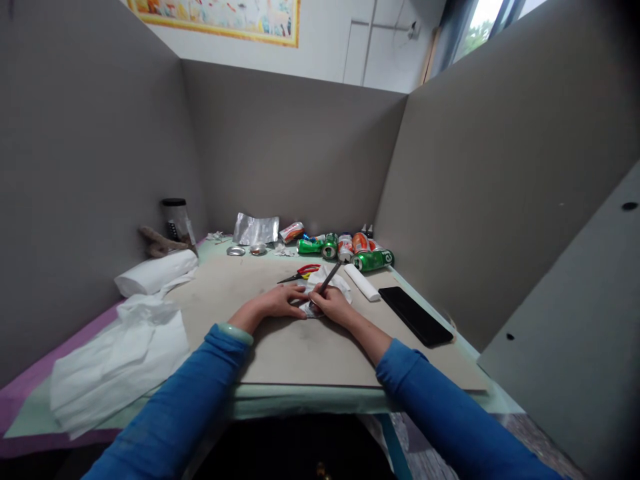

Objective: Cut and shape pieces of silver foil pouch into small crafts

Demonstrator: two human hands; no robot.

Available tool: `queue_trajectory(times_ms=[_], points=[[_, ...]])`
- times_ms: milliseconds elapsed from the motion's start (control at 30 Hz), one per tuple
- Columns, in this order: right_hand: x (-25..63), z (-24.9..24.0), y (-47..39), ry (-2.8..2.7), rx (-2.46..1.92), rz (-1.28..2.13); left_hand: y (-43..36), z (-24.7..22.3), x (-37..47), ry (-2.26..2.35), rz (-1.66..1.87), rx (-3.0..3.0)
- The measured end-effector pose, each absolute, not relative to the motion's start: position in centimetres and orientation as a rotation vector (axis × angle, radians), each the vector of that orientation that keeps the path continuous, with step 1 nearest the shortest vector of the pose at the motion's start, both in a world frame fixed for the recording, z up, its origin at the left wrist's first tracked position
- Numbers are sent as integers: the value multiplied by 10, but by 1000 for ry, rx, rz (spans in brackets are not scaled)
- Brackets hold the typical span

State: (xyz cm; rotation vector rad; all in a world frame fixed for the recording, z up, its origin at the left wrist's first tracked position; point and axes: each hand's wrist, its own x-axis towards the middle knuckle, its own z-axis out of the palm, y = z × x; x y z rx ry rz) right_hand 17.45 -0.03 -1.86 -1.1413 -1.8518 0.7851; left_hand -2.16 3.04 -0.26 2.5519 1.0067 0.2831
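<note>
My right hand (pixel 333 305) is closed around a dark, slim pen-like tool (pixel 330 276), which slants with its upper end to the right. Its lower tip points down at crumpled white tissue (pixel 341 283) on the board, and what lies right under the tip is too small to make out. To the left, my left hand (pixel 277 302) rests flat with fingers stretched, the fingertips touching the tissue's near edge. Just beyond the hands lie scissors (pixel 303 273) with red and yellow handles and dark blades.
A white roll (pixel 362 283) and black phone-like slab (pixel 416 316) lie at right. Several crushed cans (pixel 329 246), a silver sheet (pixel 256 229) and a lidded jar (pixel 179 220) stand behind. A paper roll (pixel 157 272) unrolls at left. Grey partitions (pixel 295 147) surround the board (pixel 315 360).
</note>
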Motion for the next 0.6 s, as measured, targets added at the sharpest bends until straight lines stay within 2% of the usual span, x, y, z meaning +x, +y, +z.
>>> queue_trajectory(times_ms=[600], points=[[175,-18,0,-1967,-1157,642,33,-4,-22,980,301,2538]])
